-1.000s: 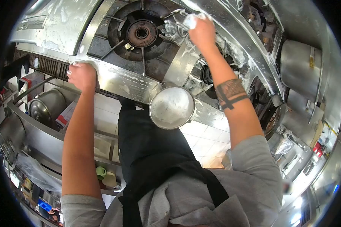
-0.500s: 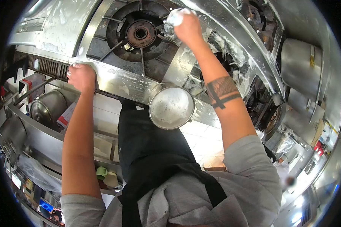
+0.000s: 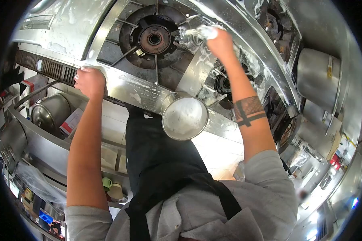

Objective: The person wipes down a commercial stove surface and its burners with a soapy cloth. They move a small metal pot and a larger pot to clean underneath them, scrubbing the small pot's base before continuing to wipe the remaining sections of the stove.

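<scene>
My right hand (image 3: pixel 221 42) is closed around a white, foam-covered sponge (image 3: pixel 207 31); suds hide much of its shape. It presses near the right rear corner of a burner grate, and foam streaks spread over the metal around it. The stove burner (image 3: pixel 154 39) lies left of this hand, with dark grate bars around it. My left hand (image 3: pixel 91 82) is wrapped over the front edge of the steel stove (image 3: pixel 126 82). Between my hands, a round metal pot (image 3: pixel 185 118) holding whitish, sudsy liquid stands at the stove's front edge.
Further foam-streaked burners (image 3: pixel 223 84) lie to the right. A large steel pot (image 3: pixel 319 78) stands at far right. On the lower left, a shelf carries a lidded metal pot (image 3: pixel 50 114) and a green cup (image 3: pixel 107 183). Another person is blurred at the right.
My right hand has slid to the right and slightly toward me with the sponge, away from the burner. My left hand keeps its place on the stove edge. The view has shifted slightly.
</scene>
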`<action>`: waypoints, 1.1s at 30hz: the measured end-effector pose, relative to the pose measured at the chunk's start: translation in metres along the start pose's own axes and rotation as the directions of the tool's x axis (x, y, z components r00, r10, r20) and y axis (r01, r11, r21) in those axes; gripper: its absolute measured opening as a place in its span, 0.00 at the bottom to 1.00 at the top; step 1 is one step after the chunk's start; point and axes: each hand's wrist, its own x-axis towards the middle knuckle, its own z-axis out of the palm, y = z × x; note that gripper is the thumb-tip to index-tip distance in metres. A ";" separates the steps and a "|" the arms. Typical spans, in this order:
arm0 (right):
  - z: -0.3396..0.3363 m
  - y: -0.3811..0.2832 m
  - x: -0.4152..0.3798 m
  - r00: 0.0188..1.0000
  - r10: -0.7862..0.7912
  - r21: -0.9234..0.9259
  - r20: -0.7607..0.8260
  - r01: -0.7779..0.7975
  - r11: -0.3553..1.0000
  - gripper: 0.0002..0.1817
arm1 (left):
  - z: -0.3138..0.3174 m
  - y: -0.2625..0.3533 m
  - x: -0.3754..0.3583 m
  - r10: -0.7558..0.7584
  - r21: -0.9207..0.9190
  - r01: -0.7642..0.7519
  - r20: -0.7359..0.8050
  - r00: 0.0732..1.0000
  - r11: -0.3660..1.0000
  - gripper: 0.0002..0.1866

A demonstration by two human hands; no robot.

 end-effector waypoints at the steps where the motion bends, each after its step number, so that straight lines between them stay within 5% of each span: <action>1: -0.012 0.003 0.004 1.000 0.024 -0.071 -0.007 -0.025 0.997 0.16 | -0.001 0.000 -0.001 -0.003 -0.001 0.003 0.000 1.000 1.000 0.25; 3: -0.019 -0.002 0.019 0.999 0.043 -0.139 -0.013 -0.044 0.989 0.17 | -0.004 0.003 -0.004 0.001 -0.021 -0.001 0.001 1.000 1.000 0.25; 5: -0.009 -0.016 0.041 0.909 -0.258 -0.151 -0.329 0.219 0.964 0.18 | -0.004 0.003 -0.005 -0.002 -0.023 0.002 -0.010 1.000 1.000 0.25; 8: 0.025 -0.056 0.068 0.896 -0.399 -0.186 -0.194 0.365 0.912 0.11 | -0.004 0.003 -0.006 0.016 -0.016 -0.016 -0.017 1.000 1.000 0.25; 11: 0.044 -0.060 0.073 0.895 -0.424 0.043 -0.136 0.433 0.900 0.08 | -0.002 0.002 -0.003 -0.005 -0.023 0.005 -0.022 1.000 1.000 0.25; 12: 0.040 -0.054 0.075 0.980 -0.178 0.058 -0.090 0.183 0.981 0.09 | -0.001 -0.001 -0.002 0.021 -0.004 -0.022 -0.018 1.000 1.000 0.25; 14: -0.006 -0.061 0.082 0.835 -0.519 -0.224 -0.183 0.478 0.849 0.10 | 0.003 -0.002 0.005 0.028 0.004 -0.028 -0.024 0.999 1.000 0.25; 16: -0.031 -0.089 0.070 0.884 -0.347 -0.088 -0.312 0.337 0.937 0.12 | 0.006 -0.007 0.005 0.054 -0.013 -0.054 -0.040 0.998 0.998 0.24; 18: -0.005 -0.061 0.074 0.816 -0.497 -0.249 -0.295 0.436 0.865 0.12 | -0.002 0.002 -0.004 0.032 -0.041 -0.033 -0.039 0.999 0.999 0.24; 22: 0.036 -0.076 0.087 0.894 -0.447 -0.115 -0.007 0.444 0.889 0.13 | -0.001 0.000 0.003 0.034 -0.045 -0.037 -0.053 0.998 0.998 0.24; 24: 0.071 -0.101 0.090 0.901 -0.271 0.049 -0.339 0.305 0.951 0.13 | 0.000 -0.004 -0.001 0.050 -0.025 -0.050 -0.030 0.998 0.998 0.24; 25: 0.074 -0.105 0.101 0.902 -0.268 0.048 -0.338 0.300 0.953 0.13 | -0.002 -0.001 -0.003 0.044 -0.026 -0.045 -0.037 0.998 0.999 0.24; 27: 0.074 -0.111 0.126 0.850 -0.451 0.034 -0.273 0.477 0.878 0.11 | 0.002 -0.002 -0.001 0.060 -0.030 -0.062 -0.071 0.996 0.998 0.23; 28: 0.071 -0.103 0.120 0.854 -0.445 0.033 -0.272 0.470 0.882 0.11 | 0.001 -0.004 -0.001 0.066 -0.028 -0.068 -0.064 0.996 0.997 0.23; 30: 0.049 -0.076 0.108 0.898 -0.439 0.004 0.000 0.439 0.898 0.11 | 0.001 -0.003 0.000 0.094 -0.024 -0.096 -0.059 0.994 0.995 0.24; 33: 0.038 -0.029 0.090 0.894 -0.448 -0.121 0.019 0.446 0.887 0.17 | -0.003 -0.001 -0.002 0.064 -0.060 -0.068 -0.060 0.996 0.996 0.23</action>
